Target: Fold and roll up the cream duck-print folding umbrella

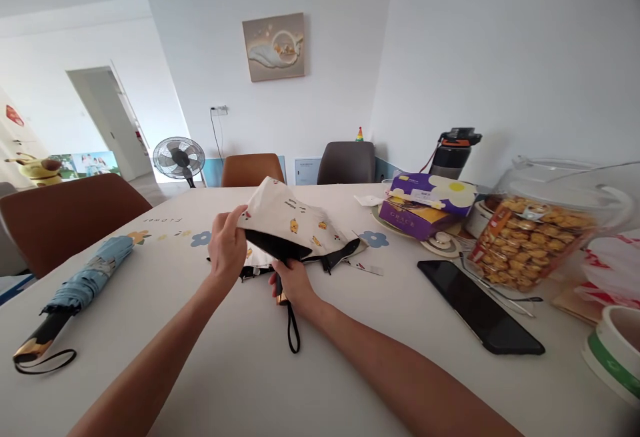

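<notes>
A cream umbrella (295, 213) with small yellow figures and a black lining lies loosely folded over the middle of the table. My left hand (227, 243) pinches the edge of its cloth on the left and lifts a panel, so the dark underside shows. Around the black handle with its gold end, my right hand (296, 285) is closed, and a black wrist strap (293, 330) hangs below it. To the left lies a second umbrella (90, 277), light blue and furled, with a black and gold handle and its own strap.
On the right lie a black phone (480, 307) and glasses (500, 293), near a clear jar of snacks (535, 237). Behind them stand purple boxes (420, 207) and a dark bottle (453, 153). A green-and-white cup (615, 350) sits at the right edge. Chairs (253, 170) line the far side.
</notes>
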`<state>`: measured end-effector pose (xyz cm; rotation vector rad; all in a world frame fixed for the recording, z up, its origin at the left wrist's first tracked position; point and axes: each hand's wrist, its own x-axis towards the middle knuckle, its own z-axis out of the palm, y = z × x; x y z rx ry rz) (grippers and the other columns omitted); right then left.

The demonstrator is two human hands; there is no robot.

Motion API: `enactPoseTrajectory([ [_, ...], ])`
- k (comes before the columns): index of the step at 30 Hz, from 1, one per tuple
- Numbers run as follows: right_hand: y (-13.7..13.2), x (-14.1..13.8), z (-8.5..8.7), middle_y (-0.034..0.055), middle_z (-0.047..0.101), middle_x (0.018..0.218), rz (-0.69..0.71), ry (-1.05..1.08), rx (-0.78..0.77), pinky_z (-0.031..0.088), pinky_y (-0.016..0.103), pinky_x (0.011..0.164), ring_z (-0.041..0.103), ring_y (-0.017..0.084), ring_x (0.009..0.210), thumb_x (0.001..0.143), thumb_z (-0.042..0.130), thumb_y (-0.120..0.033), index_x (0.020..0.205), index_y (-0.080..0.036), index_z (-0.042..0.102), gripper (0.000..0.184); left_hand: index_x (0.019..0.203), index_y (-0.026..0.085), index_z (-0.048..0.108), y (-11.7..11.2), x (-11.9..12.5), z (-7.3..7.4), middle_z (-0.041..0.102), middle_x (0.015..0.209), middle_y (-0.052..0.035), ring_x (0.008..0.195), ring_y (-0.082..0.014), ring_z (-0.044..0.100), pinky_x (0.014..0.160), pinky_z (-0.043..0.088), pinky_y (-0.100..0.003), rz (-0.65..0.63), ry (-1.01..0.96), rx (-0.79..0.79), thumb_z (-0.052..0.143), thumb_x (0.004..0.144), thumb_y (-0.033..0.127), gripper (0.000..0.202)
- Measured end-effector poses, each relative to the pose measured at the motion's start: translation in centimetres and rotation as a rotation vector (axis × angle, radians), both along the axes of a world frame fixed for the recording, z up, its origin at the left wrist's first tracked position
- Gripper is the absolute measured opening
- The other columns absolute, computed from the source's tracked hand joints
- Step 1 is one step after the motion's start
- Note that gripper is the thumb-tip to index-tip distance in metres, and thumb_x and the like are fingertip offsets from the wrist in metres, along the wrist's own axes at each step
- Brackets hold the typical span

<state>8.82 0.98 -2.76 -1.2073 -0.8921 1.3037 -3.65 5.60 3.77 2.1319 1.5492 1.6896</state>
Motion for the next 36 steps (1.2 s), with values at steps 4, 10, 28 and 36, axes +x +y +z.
enactPoseTrajectory([
  [4,0.1,0.0,-0.1,-0.003,0.055,0.051,0.023,0.028,0.016,0.037,0.02,0.025,0.048,0.01,0.03,0.077,0.056,-0.034,0.072,-0.016,0.05,0.019,0.103,0.025,0.067,1.2,-3.1,-2.6,0.054,0.112,-0.0062,0.11,-0.0202,0.049,0.088,0.043,-0.03,0.034,-0.211,-0.07,0.036,0.086,0.017,0.036],
  [10,0.0,0.0,-0.2,-0.0027,0.057,0.052,0.006,-0.011,0.01,0.036,0.02,0.024,0.048,0.01,0.03,0.075,0.06,-0.035,0.069,-0.017,0.048,0.022,0.103,0.025,0.066,2.0,-4.4,-2.6,0.054,0.114,-0.0067,0.112,-0.0222,0.049,0.092,0.042,-0.035,0.147,-0.265,-0.101,0.041,0.083,0.019,0.032],
  [28,-0.5,-0.3,0.9,-0.002,0.052,0.043,0.001,-0.149,0.02,0.035,0.02,0.025,0.045,0.01,0.027,0.078,0.053,-0.025,0.057,-0.018,0.047,0.022,0.135,0.026,0.047,-0.7,-0.2,-3.5,0.037,0.148,-0.0034,0.142,-0.0225,0.019,0.113,0.02,-0.048,-0.356,0.784,0.165,0.035,0.079,-0.002,0.064],
  [36,-0.5,-0.4,0.9,-0.0018,0.049,0.04,0.012,-0.167,0.03,0.033,0.023,0.025,0.043,0.011,0.026,0.076,0.053,-0.024,0.052,-0.019,0.048,0.025,0.115,0.024,0.064,0.7,-0.5,-4.6,0.058,0.13,-0.0037,0.13,-0.0221,0.043,0.107,0.032,-0.044,-0.39,0.651,0.125,0.04,0.088,0.011,0.038],
])
